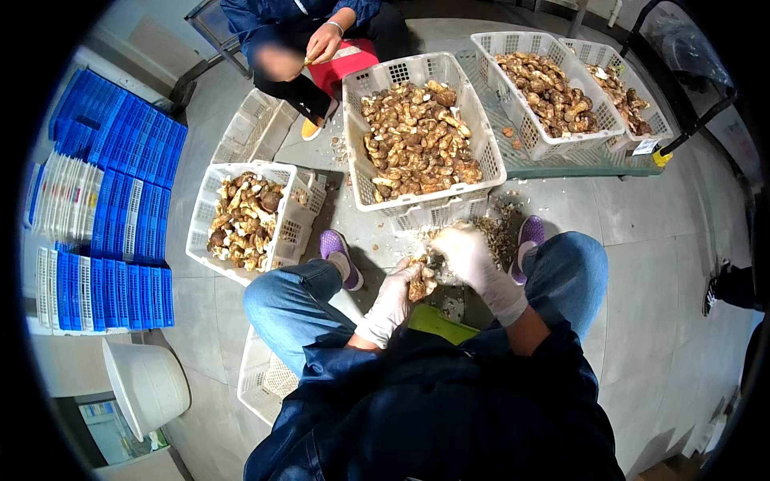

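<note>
One mushroom point(416, 288), brown, cream-patched, lumpy

- Right hand point(479, 268): right knee point(569, 268) in the way rightward; room over floor tiles point(654, 280) beyond.
- Left hand point(391, 301): left knee point(281, 305), then smaller mushroom crate point(203, 216) block left.
- Far: big mushroom crate point(355, 144) blocks both.

The white crate point(354, 132) looks matt plastic, the mushrooms point(421, 140) rough.

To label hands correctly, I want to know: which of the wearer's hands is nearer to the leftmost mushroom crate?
Left. The left hand, holding a mushroom, is right of the crate; the right hand is farther right.
</note>
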